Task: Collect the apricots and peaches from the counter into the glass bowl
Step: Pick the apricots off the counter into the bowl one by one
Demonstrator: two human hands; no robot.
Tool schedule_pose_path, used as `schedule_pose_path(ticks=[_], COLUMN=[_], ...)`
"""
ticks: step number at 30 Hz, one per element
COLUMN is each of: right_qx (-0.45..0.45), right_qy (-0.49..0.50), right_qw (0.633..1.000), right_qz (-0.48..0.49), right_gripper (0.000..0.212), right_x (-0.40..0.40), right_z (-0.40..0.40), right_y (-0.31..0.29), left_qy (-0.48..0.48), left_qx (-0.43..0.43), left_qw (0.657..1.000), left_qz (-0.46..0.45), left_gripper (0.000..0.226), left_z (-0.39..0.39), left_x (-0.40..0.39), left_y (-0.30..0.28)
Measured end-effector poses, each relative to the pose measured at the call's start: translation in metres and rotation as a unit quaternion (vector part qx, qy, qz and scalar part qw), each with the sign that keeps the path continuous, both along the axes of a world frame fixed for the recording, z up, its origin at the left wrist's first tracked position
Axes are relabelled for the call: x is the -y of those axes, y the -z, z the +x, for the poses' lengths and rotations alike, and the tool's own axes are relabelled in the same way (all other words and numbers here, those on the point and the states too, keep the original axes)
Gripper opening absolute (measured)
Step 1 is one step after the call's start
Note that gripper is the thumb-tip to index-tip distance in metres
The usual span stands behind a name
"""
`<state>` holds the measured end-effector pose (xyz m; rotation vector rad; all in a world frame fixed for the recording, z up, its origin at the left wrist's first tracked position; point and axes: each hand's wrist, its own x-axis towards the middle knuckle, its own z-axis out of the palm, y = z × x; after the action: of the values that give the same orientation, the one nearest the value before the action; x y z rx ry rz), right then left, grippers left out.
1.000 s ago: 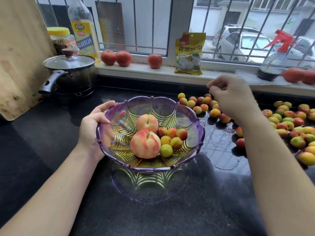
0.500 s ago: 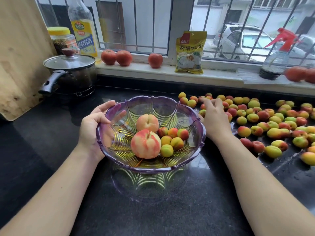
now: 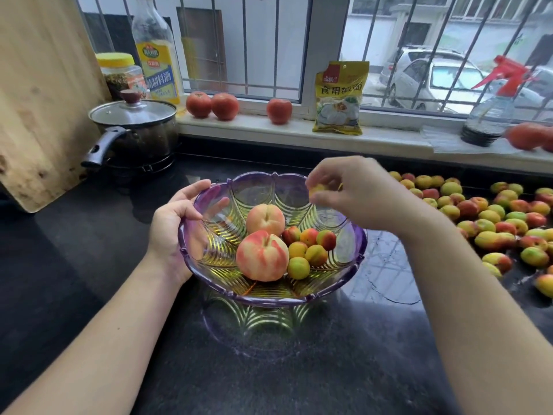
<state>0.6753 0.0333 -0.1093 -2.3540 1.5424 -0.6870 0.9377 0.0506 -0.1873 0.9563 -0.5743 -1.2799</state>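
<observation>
Two peaches [image 3: 263, 235], six apricots [image 3: 308, 250] in bowl [image 3: 356, 250]; left hand [image 3: 175, 223] grips rim, right hand [image 3: 356, 196] pinches apricot [image 3: 317, 189].

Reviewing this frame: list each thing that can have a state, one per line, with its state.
glass bowl: upright, partly filled
left hand: grips the bowl's rim
right hand: over the bowl, pinching an apricot
held apricot: in the fingers, not yet dropped
two peaches: in the bowl
counter apricots: loose on the counter, uncollected
pot: lid on
spray bottle: upright on the sill
</observation>
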Motion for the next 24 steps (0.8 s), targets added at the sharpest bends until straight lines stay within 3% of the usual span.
schedule_pose_path(ticks=[3, 6, 9, 12, 14, 16, 19, 21, 24], right_qx=[-0.166, -0.200, -0.101, 0.048, 0.087, 0.124, 0.236, 0.260, 0.198], right_qy=[0.009, 0.004, 0.004, 0.088, 0.138, 0.153, 0.141, 0.138, 0.184], right_qw=[0.986, 0.978, 0.994, 0.991, 0.984, 0.980, 0.939, 0.925, 0.945], right_qz=[-0.034, -0.054, -0.042, -0.084, -0.070, 0.033, 0.205, 0.242, 0.185], right_gripper=[0.023, 0.029, 0.023, 0.018, 0.024, 0.036, 0.040, 0.034, 0.028], right_x=[0.011, 0.015, 0.012, 0.013, 0.018, 0.022, 0.024, 0.027, 0.031], right_z=[0.013, 0.015, 0.012, -0.003, -0.015, -0.020, -0.017, -0.014, -0.005], right_y=[0.027, 0.035, 0.027, 0.011, 0.010, 0.020, 0.037, 0.044, 0.047], left_qy=[-0.001, 0.001, 0.005, 0.006, 0.006, 0.005, 0.015, 0.032, 0.052], left_qx=[0.004, 0.014, 0.003, -0.016, -0.027, -0.028, -0.019, -0.014, -0.040], left_qw=[1.000, 1.000, 1.000, 1.000, 1.000, 1.000, 1.000, 0.999, 0.998], left_qz=[0.005, 0.005, -0.002, -0.002, 0.000, 0.005, 0.018, 0.033, 0.025], left_gripper=[0.062, 0.062, 0.058, 0.058, 0.061, 0.058, 0.036, 0.022, 0.017], left_z=[0.002, 0.002, 0.003, 0.004, 0.005, 0.005, 0.002, 0.002, 0.005], left_x=[0.002, 0.003, 0.004, 0.007, 0.008, 0.009, 0.010, 0.011, 0.012], left_y=[0.001, 0.003, 0.005, 0.006, 0.008, 0.009, 0.009, 0.008, 0.008])
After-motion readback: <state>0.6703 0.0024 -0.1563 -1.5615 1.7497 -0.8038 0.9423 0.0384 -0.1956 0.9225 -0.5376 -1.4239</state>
